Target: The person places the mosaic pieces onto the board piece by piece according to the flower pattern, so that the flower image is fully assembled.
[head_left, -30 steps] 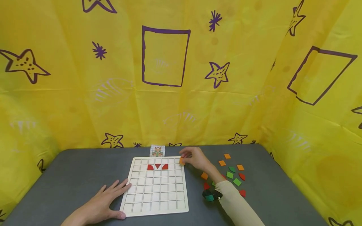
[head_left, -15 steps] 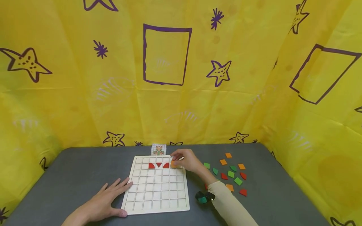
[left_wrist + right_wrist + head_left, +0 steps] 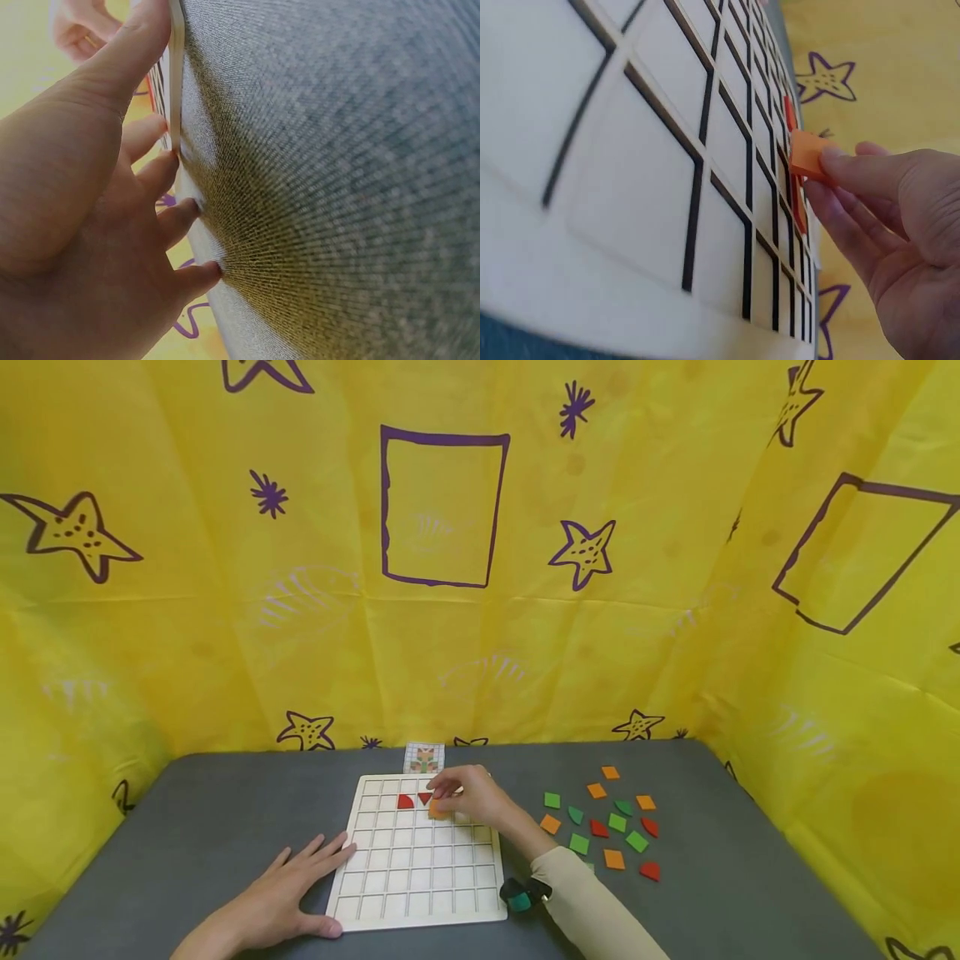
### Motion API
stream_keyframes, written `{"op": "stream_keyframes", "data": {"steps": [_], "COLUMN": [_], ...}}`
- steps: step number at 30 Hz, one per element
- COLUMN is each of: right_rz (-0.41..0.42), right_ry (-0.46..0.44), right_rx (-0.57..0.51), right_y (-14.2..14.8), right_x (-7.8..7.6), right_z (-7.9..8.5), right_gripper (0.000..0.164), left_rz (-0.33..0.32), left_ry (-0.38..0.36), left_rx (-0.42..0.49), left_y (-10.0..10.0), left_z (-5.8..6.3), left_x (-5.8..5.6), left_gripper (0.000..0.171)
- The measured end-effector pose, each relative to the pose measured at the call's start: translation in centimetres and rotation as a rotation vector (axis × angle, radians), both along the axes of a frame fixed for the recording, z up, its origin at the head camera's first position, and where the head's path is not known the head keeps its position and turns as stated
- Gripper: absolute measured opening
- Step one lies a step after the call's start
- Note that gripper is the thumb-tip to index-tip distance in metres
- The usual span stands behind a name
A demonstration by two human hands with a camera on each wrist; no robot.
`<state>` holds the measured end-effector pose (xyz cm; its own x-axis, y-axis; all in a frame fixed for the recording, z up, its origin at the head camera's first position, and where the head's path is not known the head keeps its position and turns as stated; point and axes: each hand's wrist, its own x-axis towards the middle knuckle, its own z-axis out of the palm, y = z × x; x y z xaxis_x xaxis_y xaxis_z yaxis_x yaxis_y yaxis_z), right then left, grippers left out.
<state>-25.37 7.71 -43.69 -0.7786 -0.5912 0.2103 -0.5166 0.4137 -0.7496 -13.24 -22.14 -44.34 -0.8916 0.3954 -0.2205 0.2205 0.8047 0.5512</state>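
Note:
My right hand (image 3: 471,797) pinches an orange square tile (image 3: 808,154) between thumb and fingers, over the upper part of a white gridded board (image 3: 420,906). A red quarter-circle tile (image 3: 405,802) and a red triangle tile (image 3: 424,797) lie in one row of cells, left of the held tile. In the right wrist view another red piece (image 3: 800,210) shows just under it; in the head view the hand covers that spot. My left hand (image 3: 277,893) lies with fingers spread at the board's left edge, thumb at the near left corner.
A small printed card (image 3: 425,758) with a coloured pattern lies behind the board. Right of the board, loose tiles are scattered on the grey table (image 3: 712,877): several orange squares (image 3: 614,859), green squares (image 3: 578,844), green leaf-like pieces (image 3: 575,815) and red ones (image 3: 650,871). Yellow cloth hangs behind.
My right hand has carried the orange tile left from the board's upper right corner, past the right red quarter-circle, towards the middle columns. The left hand stays at the board's edge.

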Motion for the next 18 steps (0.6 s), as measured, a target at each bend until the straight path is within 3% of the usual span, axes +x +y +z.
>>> {"op": "stream_keyframes", "data": {"steps": [8, 18], "right_rz": [0.018, -0.028], "right_ry": [0.003, -0.007], "right_rx": [0.017, 0.109], "right_y": [-1.6, -2.5], "right_x": [0.3, 0.6], "right_z": [-0.3, -0.7], "right_gripper": [0.02, 0.02], "left_rz": [0.013, 0.018], "left_ry": [-0.01, -0.014], "left_rx": [-0.015, -0.011], "left_y": [-0.1, -0.1], "left_z": [0.0, -0.2], "left_x": [-0.1, -0.1], "left_gripper": [0.1, 0.1]}}
